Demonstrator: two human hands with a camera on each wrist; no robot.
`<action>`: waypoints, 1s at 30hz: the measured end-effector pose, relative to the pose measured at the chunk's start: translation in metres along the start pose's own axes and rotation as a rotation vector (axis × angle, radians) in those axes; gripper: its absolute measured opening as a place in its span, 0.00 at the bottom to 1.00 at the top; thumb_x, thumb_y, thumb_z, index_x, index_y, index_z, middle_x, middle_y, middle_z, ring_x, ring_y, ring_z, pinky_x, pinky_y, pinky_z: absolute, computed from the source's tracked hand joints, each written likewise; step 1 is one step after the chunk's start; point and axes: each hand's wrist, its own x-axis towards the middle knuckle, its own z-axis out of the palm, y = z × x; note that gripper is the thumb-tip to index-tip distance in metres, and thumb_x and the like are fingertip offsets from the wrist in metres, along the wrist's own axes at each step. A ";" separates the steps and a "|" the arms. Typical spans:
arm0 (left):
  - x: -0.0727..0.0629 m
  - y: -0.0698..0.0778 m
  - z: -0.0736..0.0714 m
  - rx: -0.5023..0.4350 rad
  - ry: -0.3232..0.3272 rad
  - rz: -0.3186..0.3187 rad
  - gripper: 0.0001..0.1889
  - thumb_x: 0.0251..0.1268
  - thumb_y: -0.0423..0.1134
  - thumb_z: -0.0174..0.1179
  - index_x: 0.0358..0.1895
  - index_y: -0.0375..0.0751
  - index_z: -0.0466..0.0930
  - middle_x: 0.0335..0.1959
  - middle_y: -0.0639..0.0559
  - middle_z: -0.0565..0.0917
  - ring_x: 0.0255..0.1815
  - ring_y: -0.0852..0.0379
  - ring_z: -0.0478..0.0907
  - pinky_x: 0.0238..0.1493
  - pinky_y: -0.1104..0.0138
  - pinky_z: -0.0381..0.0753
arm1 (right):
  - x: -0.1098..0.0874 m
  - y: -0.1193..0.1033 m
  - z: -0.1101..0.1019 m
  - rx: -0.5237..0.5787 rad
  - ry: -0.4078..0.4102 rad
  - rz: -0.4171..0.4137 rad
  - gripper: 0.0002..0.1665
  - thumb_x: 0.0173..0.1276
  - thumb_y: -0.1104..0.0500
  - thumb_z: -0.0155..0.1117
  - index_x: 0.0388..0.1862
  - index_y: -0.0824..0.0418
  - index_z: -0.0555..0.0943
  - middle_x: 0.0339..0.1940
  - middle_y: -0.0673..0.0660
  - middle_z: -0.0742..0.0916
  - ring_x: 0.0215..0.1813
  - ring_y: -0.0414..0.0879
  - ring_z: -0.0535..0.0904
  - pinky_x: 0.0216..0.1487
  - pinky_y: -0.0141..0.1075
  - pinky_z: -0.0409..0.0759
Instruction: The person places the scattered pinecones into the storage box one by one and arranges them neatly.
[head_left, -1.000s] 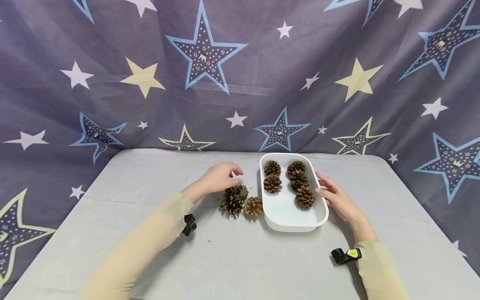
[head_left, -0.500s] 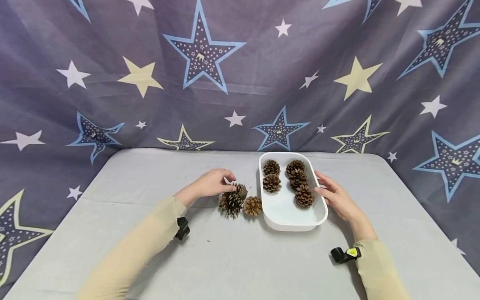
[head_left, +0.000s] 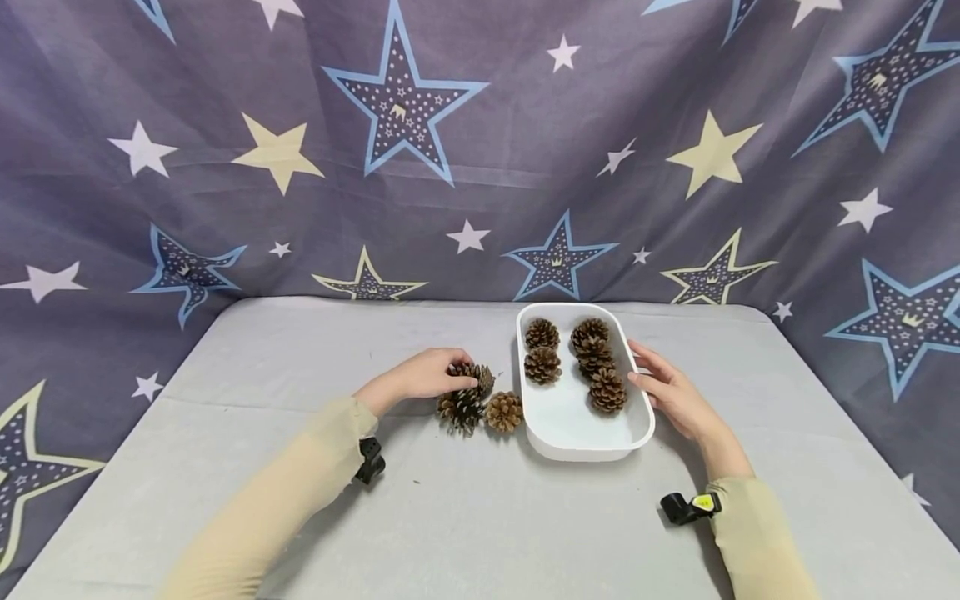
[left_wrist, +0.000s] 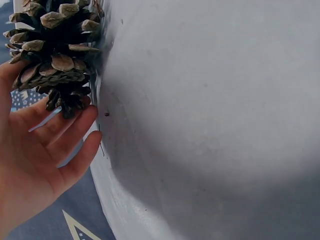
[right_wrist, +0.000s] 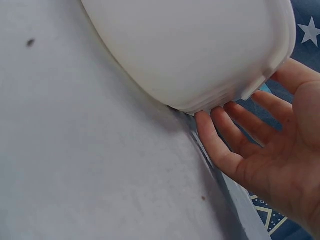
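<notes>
My left hand [head_left: 416, 377] pinches a dark, spiky pine cone [head_left: 480, 379] between thumb and fingers; in the left wrist view this pine cone [left_wrist: 55, 45] sits above the fingers. Close beneath it, more brown scales [head_left: 459, 412] show, partly hidden. A lighter pine cone [head_left: 504, 412] lies between this cluster and a white rectangular box [head_left: 577, 455]. Several brown pine cones [head_left: 607, 392] stand inside the box in two rows. My right hand [head_left: 678, 404] rests against the box's right side, fingers extended; in the right wrist view its fingertips [right_wrist: 202, 117] touch the outer wall.
A grey cloth covers the table [head_left: 480, 525]. Behind it hangs a dark curtain [head_left: 480, 192] printed with stars. Black wrist cameras sit on both forearms, the left one [head_left: 370, 460] and the right one [head_left: 678, 508].
My left hand first drew back to the left, then came down onto the dark pine cone and took hold of it. My right hand and the box have stayed in place.
</notes>
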 end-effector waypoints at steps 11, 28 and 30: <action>0.002 -0.001 0.002 -0.017 0.008 0.015 0.19 0.60 0.45 0.55 0.51 0.37 0.75 0.47 0.44 0.80 0.51 0.48 0.76 0.56 0.57 0.72 | 0.000 0.000 0.000 0.007 0.001 -0.003 0.36 0.69 0.61 0.51 0.72 0.61 0.49 0.58 0.61 0.68 0.47 0.35 0.76 0.42 0.34 0.81; 0.008 0.006 -0.003 0.016 0.100 0.021 0.22 0.51 0.47 0.64 0.48 0.39 0.77 0.46 0.46 0.79 0.50 0.49 0.75 0.57 0.57 0.70 | 0.000 0.000 0.000 0.006 0.003 -0.004 0.36 0.68 0.62 0.51 0.72 0.61 0.50 0.56 0.58 0.69 0.47 0.36 0.76 0.41 0.34 0.81; 0.007 0.007 -0.003 0.014 0.108 0.019 0.22 0.51 0.47 0.64 0.48 0.40 0.78 0.46 0.46 0.79 0.50 0.49 0.75 0.57 0.57 0.70 | 0.000 -0.001 0.000 0.005 0.002 -0.004 0.36 0.69 0.62 0.51 0.72 0.62 0.50 0.56 0.58 0.69 0.47 0.36 0.76 0.41 0.34 0.81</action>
